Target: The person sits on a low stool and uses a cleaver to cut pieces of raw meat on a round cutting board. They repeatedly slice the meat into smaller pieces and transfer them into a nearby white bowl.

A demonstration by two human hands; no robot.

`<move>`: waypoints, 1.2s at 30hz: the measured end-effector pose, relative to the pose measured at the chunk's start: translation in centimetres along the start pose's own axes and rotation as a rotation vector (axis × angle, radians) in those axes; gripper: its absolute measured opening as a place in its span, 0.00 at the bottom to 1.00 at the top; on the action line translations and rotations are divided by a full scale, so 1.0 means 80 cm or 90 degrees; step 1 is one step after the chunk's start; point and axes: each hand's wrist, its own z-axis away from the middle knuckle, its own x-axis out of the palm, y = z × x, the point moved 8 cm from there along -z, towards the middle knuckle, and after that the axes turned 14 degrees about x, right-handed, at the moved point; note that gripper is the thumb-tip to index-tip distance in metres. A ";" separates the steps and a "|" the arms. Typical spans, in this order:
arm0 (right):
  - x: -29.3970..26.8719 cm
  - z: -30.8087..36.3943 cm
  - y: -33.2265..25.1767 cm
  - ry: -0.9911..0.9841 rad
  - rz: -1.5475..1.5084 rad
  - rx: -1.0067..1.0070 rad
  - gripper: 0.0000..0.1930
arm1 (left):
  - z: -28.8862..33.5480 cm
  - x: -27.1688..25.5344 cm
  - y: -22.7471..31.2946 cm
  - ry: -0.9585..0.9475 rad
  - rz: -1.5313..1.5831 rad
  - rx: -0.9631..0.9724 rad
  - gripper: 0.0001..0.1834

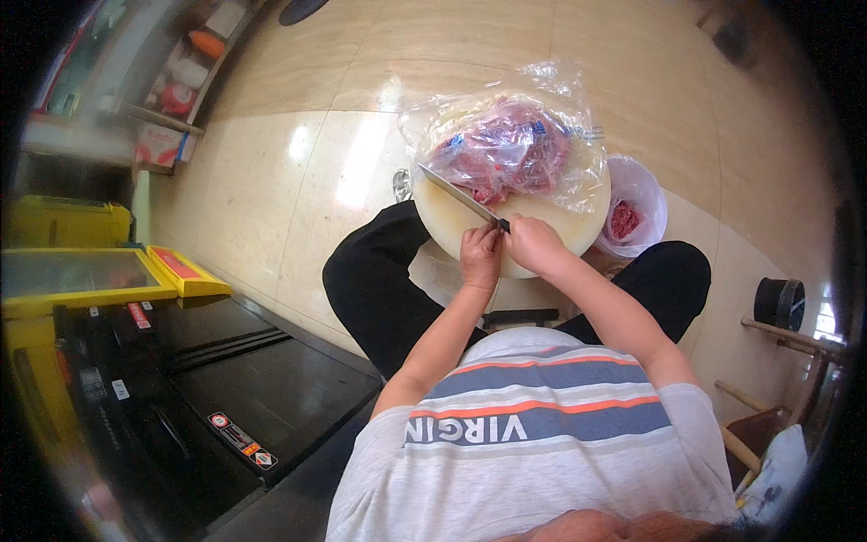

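My right hand (533, 244) grips the dark handle of a kitchen knife (461, 197), whose long blade slants toward the far left over a round white cutting board (581, 226). Close beside it, my left hand (480, 257) is closed at the board's near edge, fingers bunched under the handle end of the blade. What those fingers hold, if anything, is too small to make out. Beyond the blade, a big chunk of raw red meat (506, 149) lies on the board, partly wrapped in a clear plastic bag (578, 167). Some bare meat shows by the blade.
A white bucket (652, 194) holding small cut meat (624, 219) stands right of the board. My knees flank the board. To the left are a black appliance (244, 361) and a yellow-framed case (90, 278). A wooden stool or rack (804, 370) stands at the right.
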 end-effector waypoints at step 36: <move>-0.034 0.091 0.045 -0.018 0.057 0.048 0.10 | 0.004 -0.019 -0.011 -0.089 0.067 -0.098 0.08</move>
